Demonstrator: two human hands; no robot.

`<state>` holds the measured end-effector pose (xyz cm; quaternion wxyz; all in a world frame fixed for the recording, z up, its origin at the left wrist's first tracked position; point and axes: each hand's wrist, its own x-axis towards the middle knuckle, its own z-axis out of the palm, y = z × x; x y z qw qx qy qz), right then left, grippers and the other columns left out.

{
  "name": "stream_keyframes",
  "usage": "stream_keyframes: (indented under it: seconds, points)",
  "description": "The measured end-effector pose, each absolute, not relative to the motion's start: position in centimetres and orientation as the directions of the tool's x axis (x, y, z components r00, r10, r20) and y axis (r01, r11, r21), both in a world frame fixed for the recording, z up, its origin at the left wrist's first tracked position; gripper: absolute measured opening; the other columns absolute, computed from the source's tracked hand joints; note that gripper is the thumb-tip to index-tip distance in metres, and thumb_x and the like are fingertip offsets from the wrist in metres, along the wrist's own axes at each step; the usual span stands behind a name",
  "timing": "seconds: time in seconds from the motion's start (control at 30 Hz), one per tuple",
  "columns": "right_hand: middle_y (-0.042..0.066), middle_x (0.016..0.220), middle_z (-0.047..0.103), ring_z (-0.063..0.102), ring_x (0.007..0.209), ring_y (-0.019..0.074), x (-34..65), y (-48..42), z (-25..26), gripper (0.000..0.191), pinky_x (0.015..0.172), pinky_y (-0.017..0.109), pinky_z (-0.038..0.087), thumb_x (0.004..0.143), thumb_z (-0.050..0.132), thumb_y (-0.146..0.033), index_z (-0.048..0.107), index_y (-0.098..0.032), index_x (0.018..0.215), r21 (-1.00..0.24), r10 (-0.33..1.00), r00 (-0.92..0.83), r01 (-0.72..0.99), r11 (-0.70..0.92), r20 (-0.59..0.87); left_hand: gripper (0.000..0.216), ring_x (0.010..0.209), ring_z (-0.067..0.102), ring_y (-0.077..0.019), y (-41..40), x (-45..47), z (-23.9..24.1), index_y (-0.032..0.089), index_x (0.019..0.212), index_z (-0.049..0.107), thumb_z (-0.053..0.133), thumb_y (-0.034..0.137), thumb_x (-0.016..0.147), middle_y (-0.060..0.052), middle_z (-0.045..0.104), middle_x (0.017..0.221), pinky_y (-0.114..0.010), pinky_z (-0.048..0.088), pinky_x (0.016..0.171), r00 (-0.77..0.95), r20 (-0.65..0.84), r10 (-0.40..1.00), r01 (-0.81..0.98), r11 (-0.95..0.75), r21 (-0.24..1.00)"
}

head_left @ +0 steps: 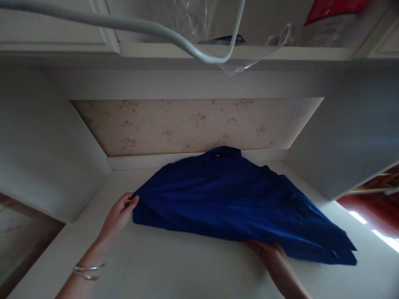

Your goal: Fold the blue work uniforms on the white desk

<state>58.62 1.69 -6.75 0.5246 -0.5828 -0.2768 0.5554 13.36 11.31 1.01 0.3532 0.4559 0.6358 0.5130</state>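
1. The left hand point(117, 216) has its fingers point(132, 202) pinched shut on the left corner of the blue shirt point(230, 199), thumb on top of the cloth.
2. The right hand point(268, 252) lies at the shirt's near hem with its fingers tucked under the cloth; how far they close on it cannot be told.
3. Between the two hands the shirt spreads flat on the white worktop point(174, 265). It is deep blue, creased, with its collar point(224, 151) at the far side against the back ledge.
4. Beyond the right fingers the shirt runs out to a point at the right, lying well clear of both hands.
5. Count: one shirt, two hands, two thin silver bangles point(87, 270) on the left wrist.
6. Nearer than the fingers the worktop is bare white, with open room along the whole near edge.
7. Farther out, white side walls close in left and right, and floral wallpaper point(193, 124) backs the recess.
8. Overhead hang one white hanger point(199, 54) and clear plastic point(249, 58).
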Motion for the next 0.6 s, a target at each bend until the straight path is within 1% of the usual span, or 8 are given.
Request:
stream_keyframes:
  seconds: [0.07, 0.13, 0.23, 0.3, 0.37, 0.43, 0.53, 0.6]
  points:
    - [0.010, 0.087, 0.076, 0.069, 0.095, 0.0346, 58.2, 2.0, -6.4, 0.035, 0.096, 0.049, 0.048, 0.068, 0.066, -0.051, 0.075, -0.020, 0.083, -0.942, 0.912, 0.238, -0.046, -0.332, -0.333, 0.046, 0.072, 0.057, -0.0145, 9.9, 11.9, 1.0, 0.023, 0.090, 0.060, 0.075, 0.060, 0.068, 0.003, 0.062, 0.078, -0.022, 0.047, 0.063, -0.369, -0.030, 0.929, 0.115, 0.078, 0.990]
    - [0.012, 0.084, 0.076, 0.069, 0.092, 0.0378, 57.7, 2.4, -5.8, 0.042, 0.089, 0.051, 0.050, 0.070, 0.060, -0.058, 0.075, -0.020, 0.081, -0.914, 0.934, 0.228, 0.240, -0.327, -0.275, 0.045, 0.080, 0.062, -0.0170, 8.9, 11.8, 0.6, 0.025, 0.095, 0.055, 0.070, 0.062, 0.073, 0.003, 0.066, 0.088, -0.026, 0.051, 0.069, -0.377, -0.111, 0.919, -0.033, 0.107, 0.994]
    - [0.016, 0.081, 0.074, 0.068, 0.085, 0.0409, 57.1, 3.0, -5.6, 0.042, 0.083, 0.053, 0.049, 0.071, 0.057, -0.059, 0.074, -0.021, 0.077, -0.717, 0.972, 0.217, 0.663, -0.214, -0.089, 0.049, 0.107, 0.062, -0.0212, 8.4, 13.6, -0.5, 0.027, 0.108, 0.055, 0.070, 0.059, 0.075, -0.001, 0.067, 0.113, -0.030, 0.052, 0.083, -0.334, -0.220, 0.917, -0.069, 0.209, 0.975]
    - [0.017, 0.090, 0.074, 0.065, 0.093, 0.0427, 57.1, 3.3, -6.3, 0.037, 0.088, 0.058, 0.044, 0.073, 0.056, -0.052, 0.075, -0.022, 0.085, -0.536, 0.982, 0.180, 0.835, -0.121, 0.059, 0.054, 0.120, 0.057, -0.0226, 8.8, 15.5, -1.4, 0.027, 0.116, 0.055, 0.072, 0.056, 0.074, -0.005, 0.063, 0.126, -0.033, 0.049, 0.095, -0.282, -0.276, 0.919, -0.041, 0.276, 0.960]
    - [0.016, 0.098, 0.073, 0.060, 0.106, 0.0441, 57.7, 3.7, -7.6, 0.037, 0.095, 0.063, 0.038, 0.073, 0.057, -0.047, 0.074, -0.023, 0.094, -0.400, 0.986, 0.102, 0.915, -0.040, 0.133, 0.060, 0.123, 0.055, -0.0240, 9.4, 17.6, -2.2, 0.027, 0.123, 0.052, 0.073, 0.055, 0.074, -0.007, 0.060, 0.133, -0.037, 0.044, 0.103, -0.253, -0.313, 0.915, -0.043, 0.313, 0.949]
    - [0.014, 0.100, 0.073, 0.057, 0.114, 0.0421, 59.0, 4.2, -9.1, 0.036, 0.102, 0.063, 0.033, 0.074, 0.054, -0.046, 0.074, -0.024, 0.095, -0.361, 0.986, 0.057, 0.932, 0.004, 0.157, 0.065, 0.122, 0.057, -0.0250, 9.8, 19.6, -2.9, 0.029, 0.128, 0.047, 0.073, 0.055, 0.074, -0.007, 0.059, 0.134, -0.041, 0.042, 0.107, -0.264, -0.322, 0.909, -0.026, 0.326, 0.945]
    - [0.011, 0.099, 0.073, 0.056, 0.118, 0.0371, 62.5, 5.6, -10.8, 0.035, 0.108, 0.055, 0.033, 0.072, 0.051, -0.047, 0.074, -0.026, 0.087, -0.407, 0.980, 0.067, 0.913, 0.014, 0.185, 0.067, 0.121, 0.058, -0.0247, 9.8, 22.7, -3.6, 0.030, 0.132, 0.042, 0.069, 0.057, 0.077, -0.007, 0.060, 0.134, -0.042, 0.040, 0.108, -0.243, -0.301, 0.922, -0.016, 0.306, 0.952]
    - [0.011, 0.100, 0.073, 0.053, 0.120, 0.0367, 65.5, 7.2, -11.1, 0.034, 0.109, 0.054, 0.032, 0.067, 0.051, -0.047, 0.072, -0.025, 0.084, -0.471, 0.969, 0.134, 0.882, -0.020, 0.209, 0.067, 0.125, 0.055, -0.0245, 9.6, 24.9, -4.1, 0.028, 0.134, 0.039, 0.065, 0.058, 0.081, -0.009, 0.058, 0.137, -0.042, 0.037, 0.111, -0.178, -0.289, 0.941, -0.008, 0.292, 0.956]
